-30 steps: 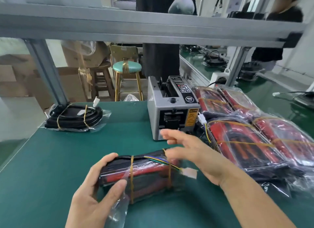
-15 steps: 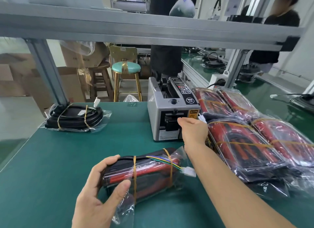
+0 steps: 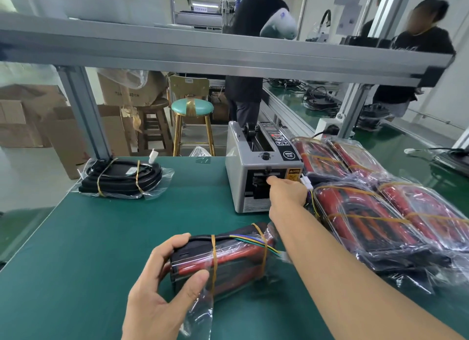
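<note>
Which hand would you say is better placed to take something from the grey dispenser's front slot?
The right hand: its fingers reach the slot of the grey dispenser, while the left hand grips the bagged bundle on the mat.

what is hiding from me here
the fingertips of the right hand (image 3: pixel 286 195) are tucking out of sight against the tape dispenser (image 3: pixel 243 177), so i am not making out whether they are pinching anything; the forearm is covering most of the white plug on the bagged pack (image 3: pixel 228 261), and the left hand (image 3: pixel 157 289) is running off the bottom edge.
</note>
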Action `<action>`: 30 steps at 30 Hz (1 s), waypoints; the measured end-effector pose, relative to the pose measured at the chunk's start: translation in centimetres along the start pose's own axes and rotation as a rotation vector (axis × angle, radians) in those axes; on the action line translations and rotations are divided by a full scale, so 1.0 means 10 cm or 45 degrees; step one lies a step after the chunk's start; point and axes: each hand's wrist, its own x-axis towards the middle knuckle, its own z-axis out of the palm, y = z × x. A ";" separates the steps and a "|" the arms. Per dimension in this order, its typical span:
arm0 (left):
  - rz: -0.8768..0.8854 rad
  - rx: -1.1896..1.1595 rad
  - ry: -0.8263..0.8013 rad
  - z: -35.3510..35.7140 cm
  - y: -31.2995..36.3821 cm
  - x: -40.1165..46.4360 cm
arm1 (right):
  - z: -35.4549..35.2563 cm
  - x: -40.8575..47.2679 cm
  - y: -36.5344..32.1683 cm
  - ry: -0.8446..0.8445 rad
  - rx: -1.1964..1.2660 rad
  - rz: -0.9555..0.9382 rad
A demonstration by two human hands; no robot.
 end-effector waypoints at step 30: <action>0.192 0.178 0.477 0.38 0.24 -0.24 | -0.90 -1.64 0.08 -0.977 -0.411 -0.487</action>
